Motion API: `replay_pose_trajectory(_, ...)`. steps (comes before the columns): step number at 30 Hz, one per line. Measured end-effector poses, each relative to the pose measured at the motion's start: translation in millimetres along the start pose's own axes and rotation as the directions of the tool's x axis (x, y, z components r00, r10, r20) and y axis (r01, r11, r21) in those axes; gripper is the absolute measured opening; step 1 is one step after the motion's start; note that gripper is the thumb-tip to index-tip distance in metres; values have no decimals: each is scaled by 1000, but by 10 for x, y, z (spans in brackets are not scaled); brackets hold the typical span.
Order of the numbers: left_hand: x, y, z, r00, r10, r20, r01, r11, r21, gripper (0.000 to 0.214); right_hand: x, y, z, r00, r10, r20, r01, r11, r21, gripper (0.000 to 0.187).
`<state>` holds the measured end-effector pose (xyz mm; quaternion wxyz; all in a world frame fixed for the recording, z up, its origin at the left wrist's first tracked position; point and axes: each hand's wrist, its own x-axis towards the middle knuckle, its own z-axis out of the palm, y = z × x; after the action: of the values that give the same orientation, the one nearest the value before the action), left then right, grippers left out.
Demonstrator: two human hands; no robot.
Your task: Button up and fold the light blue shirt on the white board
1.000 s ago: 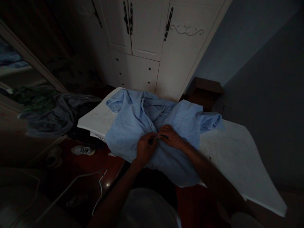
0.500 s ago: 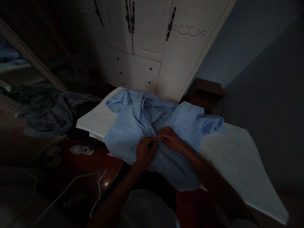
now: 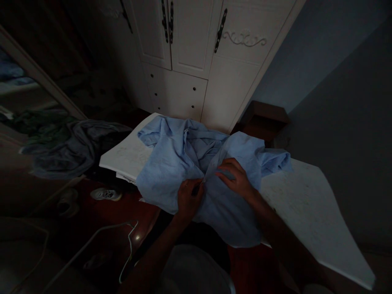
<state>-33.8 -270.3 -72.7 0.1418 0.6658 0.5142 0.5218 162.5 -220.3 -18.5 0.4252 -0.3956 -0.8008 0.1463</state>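
A crumpled light blue button shirt (image 3: 171, 163) lies spread over a white table (image 3: 306, 204), its lower hem hanging off the near edge. My left hand (image 3: 187, 199) is closed in a pinch on the shirt's front edge near the middle. My right hand (image 3: 236, 176) rests on the right front panel, fingers curled over the cloth and gripping its edge just above the left hand. The two hands are a short way apart.
A white wardrobe (image 3: 196, 53) with dark handles stands behind the table. A heap of dark grey clothes (image 3: 73, 149) lies to the left. A white shoe (image 3: 105, 193) and a wire hanger (image 3: 127, 241) lie on the red floor. A brown box (image 3: 263, 120) sits by the wall.
My right hand has moved up and to the right along the shirt's front edge, away from the left hand. The left hand stayed nearly in place, pinching the cloth.
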Motion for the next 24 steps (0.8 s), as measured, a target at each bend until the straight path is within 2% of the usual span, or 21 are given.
replay_pose_trajectory(2,0,6,-7,1000,-10,-4,10,1000,-7,11,-2,-91,-41,979,175,105,-187,974,124,19)
replay_pose_trajectory(3,0,7,-9,1000,-11,-2,11,1000,-11,12,-18,-125,-30,946,258,197,-293,939,181,21)
replay_pose_trajectory(6,-4,5,-9,1000,-11,3,11,1000,-22,12,-117,-165,114,776,438,453,-587,764,267,28)
replay_pose_trajectory(8,-5,-1,-6,1000,-10,4,10,1000,-28,12,-191,-151,251,682,507,527,-704,648,289,33)
replay_pose_trajectory(9,-4,-6,-5,1000,-6,6,6,1000,-30,12,-221,-139,312,655,526,542,-736,607,301,35)
replay_pose_trajectory(10,-2,-10,-6,1000,-1,10,1,999,-33,12,-244,-128,362,644,538,545,-751,579,316,37)
replay_pose_trajectory(12,5,-20,-10,1000,11,22,-10,999,-38,12,-269,-116,425,648,547,530,-754,557,348,39)
replay_pose_trajectory(17,32,-36,-31,994,-4,112,13,997,-71,14,-264,-149,428,649,578,495,-761,496,418,40)
replay_pose_trajectory(20,57,-37,-38,989,-76,127,91,988,-123,16,-259,-155,427,636,607,475,-771,494,401,38)
replay_pose_trajectory(24,102,-15,-46,962,-238,132,262,940,-219,20,-257,-138,437,635,617,464,-772,530,350,32)
